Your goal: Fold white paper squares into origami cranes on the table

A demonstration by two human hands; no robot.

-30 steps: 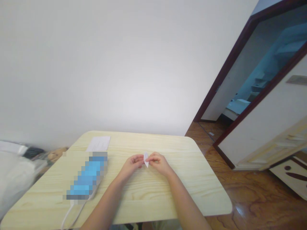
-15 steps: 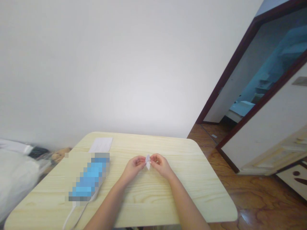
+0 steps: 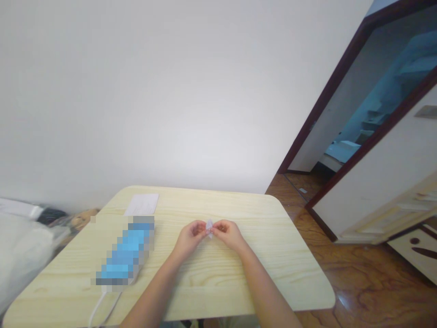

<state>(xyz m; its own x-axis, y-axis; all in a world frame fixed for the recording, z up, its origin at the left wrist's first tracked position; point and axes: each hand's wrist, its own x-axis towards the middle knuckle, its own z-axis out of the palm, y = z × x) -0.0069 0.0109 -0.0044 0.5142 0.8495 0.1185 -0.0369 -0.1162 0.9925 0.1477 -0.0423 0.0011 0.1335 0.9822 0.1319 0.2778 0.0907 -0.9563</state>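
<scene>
**Held Tight in a 2-Handed Pinch**

A person seated at a table worked with bare hands, seen from a head-worn camera looking forward and down. The left hand [image 3: 189, 238] and the right hand [image 3: 228, 234] met near the middle of a pale, wood-grained table with rounded corners [image 3: 218, 284], each clenched on a small folded piece of white paper [image 3: 209, 228]. The fingertips of both hands closed around the paper, hiding most of it, and only a narrow white sliver showed between them. The hands held it just in front of the person, toward the right of the tabletop.

Well to the left of the hands lay a long blue oblong object [image 3: 124, 250], pixelated beyond identification, with a thin white cord [image 3: 104, 307] trailing from its near end over the table edge. Beyond it, near the far edge, lay a flat white sheet of paper [image 3: 141, 204]. Soft pale fabric [image 3: 23, 253] bulked at the left of the frame, beside the table. A plain white wall [image 3: 170, 100] rose behind the table. To the right, a dark red door frame [image 3: 341, 102] opened onto a blue-lit room, above a glossy reddish-brown wooden floor [image 3: 362, 273].
</scene>
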